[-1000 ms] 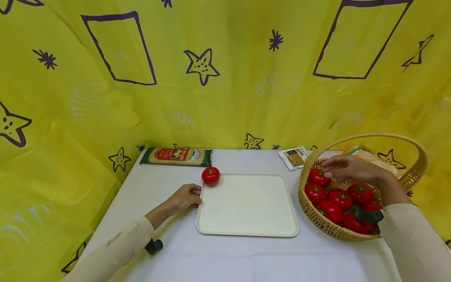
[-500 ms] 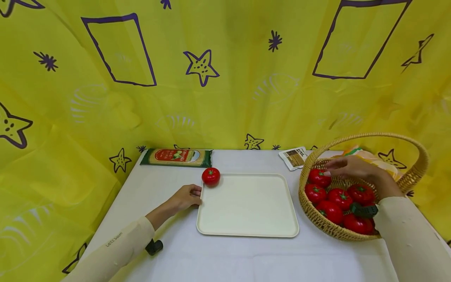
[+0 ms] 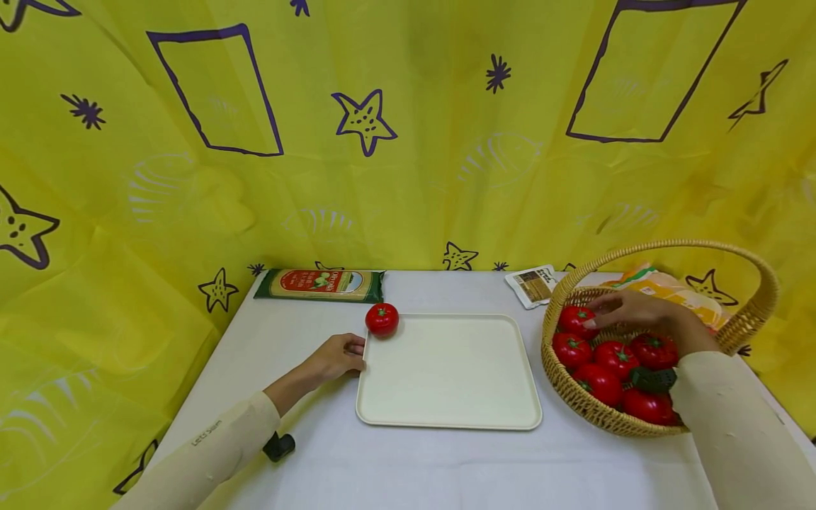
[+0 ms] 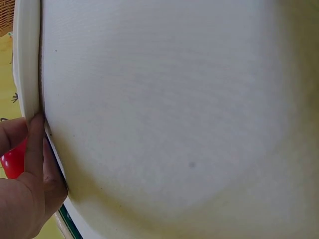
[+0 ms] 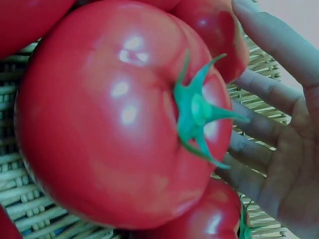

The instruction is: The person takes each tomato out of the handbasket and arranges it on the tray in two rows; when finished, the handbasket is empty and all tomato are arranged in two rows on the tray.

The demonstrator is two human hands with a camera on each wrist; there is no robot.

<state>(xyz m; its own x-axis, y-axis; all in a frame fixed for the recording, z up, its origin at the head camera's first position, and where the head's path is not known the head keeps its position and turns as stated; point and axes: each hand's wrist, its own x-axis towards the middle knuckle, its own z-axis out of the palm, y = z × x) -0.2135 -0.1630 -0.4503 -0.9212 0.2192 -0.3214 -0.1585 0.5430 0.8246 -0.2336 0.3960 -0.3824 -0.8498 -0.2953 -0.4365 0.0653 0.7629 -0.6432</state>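
Observation:
At the tray's left side, my left hand [image 3: 336, 356] pinches the rim of the cream tray [image 3: 449, 375]; thumb and fingers meet at that rim [image 4: 31, 64] in the left wrist view. One red tomato [image 3: 382, 320] sits on the tray's back left corner. Over the wicker basket [image 3: 583, 407], my right hand [image 3: 644, 315] holds a tomato [image 3: 576, 321] at the back left, thumb on one side and fingers on the other. The right wrist view has this tomato [image 5: 217, 37] partly behind a large nearer tomato [image 5: 114, 114] with a green stem.
Several more tomatoes [image 3: 598, 383] fill the basket, under its tall arched handle [image 3: 676, 244]. A green and red food packet [image 3: 321, 284] lies back left, and a small white sachet [image 3: 532, 285] beside the basket. An orange and white bag [image 3: 676, 287] lies behind it.
My right hand has lowered from above the basket's back left tomato, and its thumb and fingers have come around it. The left hand and the tray have stayed put.

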